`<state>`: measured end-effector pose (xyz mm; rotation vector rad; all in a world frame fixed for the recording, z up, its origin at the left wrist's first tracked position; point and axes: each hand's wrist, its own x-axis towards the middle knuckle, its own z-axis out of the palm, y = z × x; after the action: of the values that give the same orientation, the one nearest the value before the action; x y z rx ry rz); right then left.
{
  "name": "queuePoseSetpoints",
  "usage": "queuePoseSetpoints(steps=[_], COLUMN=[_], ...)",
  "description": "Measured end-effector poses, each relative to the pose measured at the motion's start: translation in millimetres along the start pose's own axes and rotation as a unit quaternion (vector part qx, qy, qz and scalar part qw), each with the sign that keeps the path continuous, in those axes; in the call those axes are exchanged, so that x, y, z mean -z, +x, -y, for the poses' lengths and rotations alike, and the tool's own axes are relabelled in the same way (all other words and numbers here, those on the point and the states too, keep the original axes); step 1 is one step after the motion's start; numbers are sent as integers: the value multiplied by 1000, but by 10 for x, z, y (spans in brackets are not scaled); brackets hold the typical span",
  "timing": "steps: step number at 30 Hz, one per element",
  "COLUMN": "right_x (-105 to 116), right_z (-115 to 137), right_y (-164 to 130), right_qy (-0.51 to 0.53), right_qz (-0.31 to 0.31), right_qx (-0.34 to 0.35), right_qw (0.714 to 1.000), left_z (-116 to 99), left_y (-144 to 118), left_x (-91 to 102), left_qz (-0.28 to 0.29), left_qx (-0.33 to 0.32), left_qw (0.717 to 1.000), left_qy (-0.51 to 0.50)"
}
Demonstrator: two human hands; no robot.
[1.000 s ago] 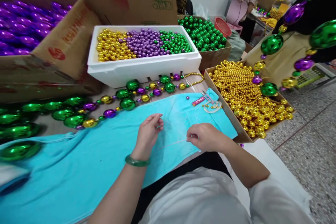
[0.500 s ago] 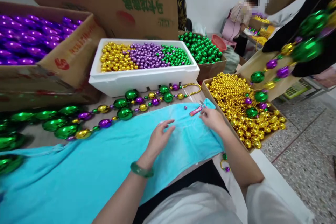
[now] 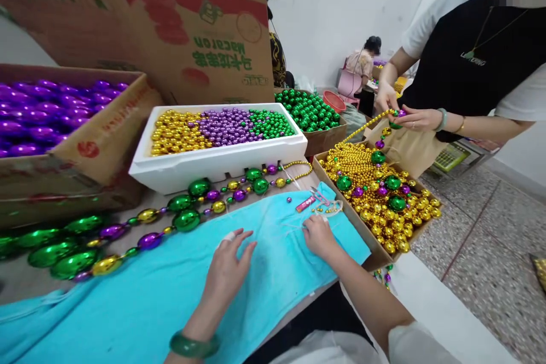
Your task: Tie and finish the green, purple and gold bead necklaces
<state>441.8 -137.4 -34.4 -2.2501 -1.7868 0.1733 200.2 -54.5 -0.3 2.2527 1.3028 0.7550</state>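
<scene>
My left hand, wearing a green bangle, hovers over the turquoise cloth with its fingers apart and nothing in them. To the right, my right hand has its fingers curled together at a thin white string on the cloth. Just beyond it lie a red-labelled small item, scissors and a few small gold beads. A single purple bead rests near them. Along the cloth's far edge stretches a necklace of green, purple and gold beads.
A white foam box holds gold, purple and green beads. Cardboard boxes stand around: purple beads left, green beads behind, gold beads right. A co-worker holds a bead strand over the gold box; another person sits farther back.
The view has shifted, showing more of the co-worker, whose bead strand now hangs lower into the gold box. My right hand has moved back from the scissors, toward the string.
</scene>
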Motion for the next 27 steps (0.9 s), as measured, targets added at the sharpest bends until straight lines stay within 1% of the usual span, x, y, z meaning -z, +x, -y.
queuePoseSetpoints(steps=[2,6,13,22,27], right_x=[-27,-92,-196,-245,-247], right_z=[0,0,3,6,6], right_y=[-5,-21,-47,-40,-47], right_qy=[4,11,25,36,41], right_qz=[-11,-30,-58,-89,-95], right_qx=[0,-2,-11,-13,-13], right_qw=[1000,999,998,995,995], left_z=[25,71,115,-10,-36], left_y=[-47,-117,-144,-114,-127], left_x=[8,-3,-77,-174,-223], left_qz=[15,26,45,60,75], left_qx=[5,15,9,-23,-21], left_qw=[1000,999,999,998,997], left_qy=[-10,-18,-21,-8,-9])
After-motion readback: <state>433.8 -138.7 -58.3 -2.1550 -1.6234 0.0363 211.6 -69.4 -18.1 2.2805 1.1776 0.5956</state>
